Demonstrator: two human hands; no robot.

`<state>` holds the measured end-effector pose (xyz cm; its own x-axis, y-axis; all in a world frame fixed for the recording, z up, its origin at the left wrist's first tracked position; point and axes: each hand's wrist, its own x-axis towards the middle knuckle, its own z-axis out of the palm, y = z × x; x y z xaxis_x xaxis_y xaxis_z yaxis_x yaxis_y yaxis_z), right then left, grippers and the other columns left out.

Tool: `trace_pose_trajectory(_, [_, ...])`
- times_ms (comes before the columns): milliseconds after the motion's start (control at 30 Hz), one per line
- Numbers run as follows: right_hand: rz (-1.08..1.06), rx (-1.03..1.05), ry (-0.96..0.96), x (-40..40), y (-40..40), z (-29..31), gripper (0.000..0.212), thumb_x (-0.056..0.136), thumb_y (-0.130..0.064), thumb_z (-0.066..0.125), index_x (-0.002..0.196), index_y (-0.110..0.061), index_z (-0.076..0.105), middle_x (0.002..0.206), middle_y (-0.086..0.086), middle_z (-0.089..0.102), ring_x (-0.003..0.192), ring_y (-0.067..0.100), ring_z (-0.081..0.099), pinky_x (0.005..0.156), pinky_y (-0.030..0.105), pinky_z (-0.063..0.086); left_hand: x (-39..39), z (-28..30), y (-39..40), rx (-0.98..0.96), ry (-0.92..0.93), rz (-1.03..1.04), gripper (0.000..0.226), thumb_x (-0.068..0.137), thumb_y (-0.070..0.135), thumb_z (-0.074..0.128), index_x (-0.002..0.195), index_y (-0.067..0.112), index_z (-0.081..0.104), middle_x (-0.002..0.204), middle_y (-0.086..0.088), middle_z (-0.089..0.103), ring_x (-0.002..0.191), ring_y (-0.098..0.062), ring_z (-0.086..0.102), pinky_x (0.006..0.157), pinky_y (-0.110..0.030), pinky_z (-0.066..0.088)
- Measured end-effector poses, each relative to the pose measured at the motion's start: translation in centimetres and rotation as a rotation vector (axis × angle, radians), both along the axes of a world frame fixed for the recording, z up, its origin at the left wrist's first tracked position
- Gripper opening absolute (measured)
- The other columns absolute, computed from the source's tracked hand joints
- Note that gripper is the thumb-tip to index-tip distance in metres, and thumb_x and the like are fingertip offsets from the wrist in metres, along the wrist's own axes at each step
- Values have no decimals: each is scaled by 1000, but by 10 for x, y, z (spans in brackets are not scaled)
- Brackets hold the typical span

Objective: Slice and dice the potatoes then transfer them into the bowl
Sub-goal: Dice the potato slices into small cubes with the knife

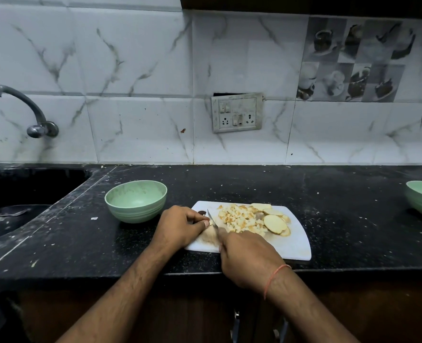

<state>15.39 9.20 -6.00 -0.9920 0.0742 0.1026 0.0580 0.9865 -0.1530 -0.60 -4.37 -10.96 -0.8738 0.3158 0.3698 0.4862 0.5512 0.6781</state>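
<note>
On a white cutting board [291,246], the left hand [180,225] pins a potato piece [208,235] while the right hand [248,256] grips the knife [212,220]; curled fingertips and even cuts would serve best, the green bowl [135,201] waiting alongside.

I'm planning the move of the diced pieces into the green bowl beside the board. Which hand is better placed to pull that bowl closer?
Probably the left hand: it is beside the green bowl and holds only potato, while the right hand grips the knife on the far side.
</note>
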Motion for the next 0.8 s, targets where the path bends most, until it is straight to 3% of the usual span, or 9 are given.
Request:
trace_pose_trajectory(167, [31, 73, -18, 19, 5, 3, 54, 102, -27, 44, 155, -29, 35, 111, 8, 65, 106, 30, 59, 76, 38, 43, 4, 0, 1, 6, 11, 14, 9, 84, 33, 88, 92, 38, 86, 92, 29, 75, 81, 22, 63, 70, 3, 40])
trace_pose_trajectory(267, [5, 53, 30, 30, 14, 11, 44, 103, -29, 42, 147, -30, 46, 111, 6, 65, 106, 27, 59, 81, 38, 47, 8, 1, 1, 18, 42, 18, 10, 84, 32, 88, 94, 35, 86, 95, 28, 76, 83, 20, 66, 74, 3, 42])
trace_pose_trajectory(400, [-22, -5, 97, 32, 15, 15, 41, 106, -34, 36, 147, -29, 45, 108, 3, 65, 103, 27, 58, 78, 37, 47, 14, 3, 5, -32, 127, -4, 15, 86, 30, 86, 101, 32, 86, 105, 19, 79, 91, 7, 72, 89, -9, 51])
trace_pose_trajectory(500, [-29, -25, 106, 30, 10, 16, 45, 107, -35, 36, 151, -29, 42, 112, 5, 65, 106, 28, 59, 84, 38, 49, 16, 4, 5, -29, 158, -26, 16, 87, 28, 86, 102, 32, 86, 105, 17, 80, 98, 6, 72, 96, -18, 55])
trace_pose_trajectory(667, [-5, -39, 95, 23, -2, 11, 38, 104, -30, 40, 140, -28, 50, 112, 4, 66, 106, 27, 60, 85, 41, 50, 15, 3, 1, -21, 139, -19, 18, 88, 22, 83, 104, 31, 85, 100, 20, 80, 87, 11, 69, 82, 1, 45])
trace_pose_trajectory(733, [-9, -34, 77, 18, -4, 5, 35, 100, -27, 43, 134, -26, 52, 110, 5, 66, 107, 29, 62, 81, 39, 48, 15, 3, 2, -6, 117, -20, 19, 87, 19, 84, 103, 29, 85, 95, 19, 80, 84, 13, 69, 80, 0, 46])
trace_pose_trajectory(800, [-27, -7, 58, 14, -7, 0, 42, 99, -25, 45, 141, -25, 48, 111, 7, 65, 109, 31, 61, 76, 37, 43, 15, 4, 3, 29, 84, -20, 19, 85, 16, 86, 101, 27, 85, 85, 18, 80, 81, 12, 70, 81, -6, 52])
